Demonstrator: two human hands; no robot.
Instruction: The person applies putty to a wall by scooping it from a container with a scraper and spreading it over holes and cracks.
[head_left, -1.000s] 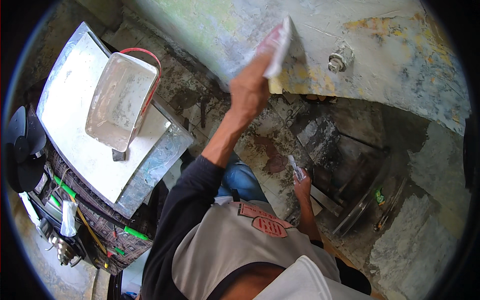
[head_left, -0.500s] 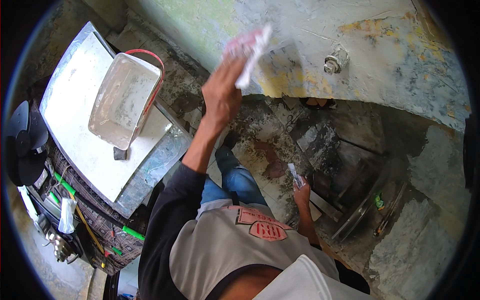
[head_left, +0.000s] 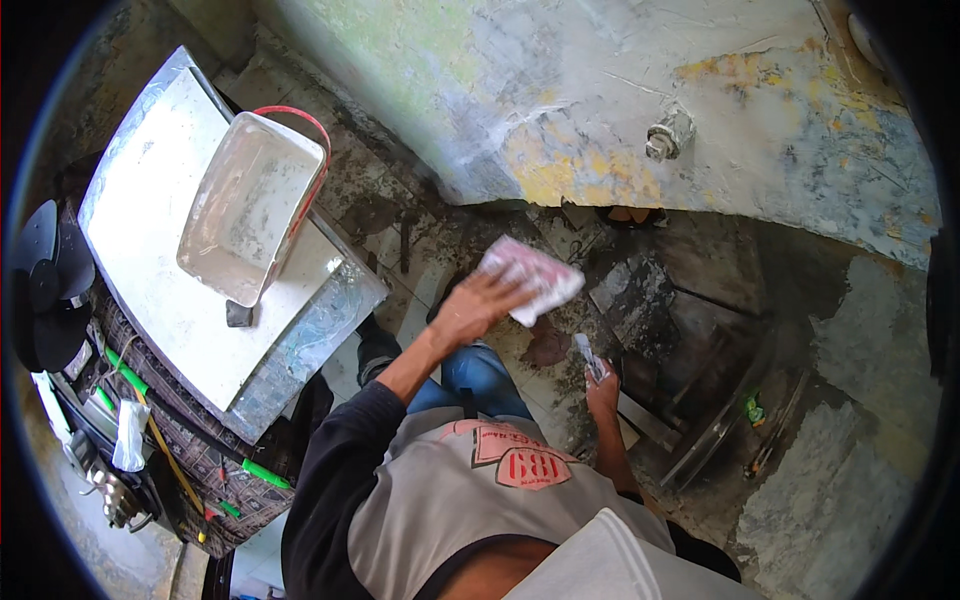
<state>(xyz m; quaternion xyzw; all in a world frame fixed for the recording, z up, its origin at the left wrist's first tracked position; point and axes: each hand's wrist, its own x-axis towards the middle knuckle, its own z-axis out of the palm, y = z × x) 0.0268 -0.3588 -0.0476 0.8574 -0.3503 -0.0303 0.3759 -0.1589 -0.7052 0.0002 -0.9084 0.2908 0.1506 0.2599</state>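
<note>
My left hand (head_left: pixel 470 312) is closed on a flat pink plate (head_left: pixel 548 282) smeared with white paste. It holds the plate in front of my body, away from the wall, its fingers lying across one side and slightly blurred. Low on the right, my right hand (head_left: pixel 604 392) grips a putty knife (head_left: pixel 588 352) by its handle; whitish paste coats the blade, which points away from me. Ahead is the wall (head_left: pixel 590 100), patched in white, green and yellow, with a paste-covered pipe fitting (head_left: pixel 668 136) sticking out of it.
To the left, a white board (head_left: pixel 150 190) carries a dirty rectangular bucket (head_left: pixel 215 215) with a red handle and a small dark block (head_left: pixel 239 314). Beyond its near edge are a black fan (head_left: pixel 50 285) and green-handled tools (head_left: pixel 265 473). Dark planks (head_left: pixel 700 330) lie at right.
My left hand has come down and back from the wall, bringing the pink plate in front of my legs. My right hand with the putty knife has barely moved.
</note>
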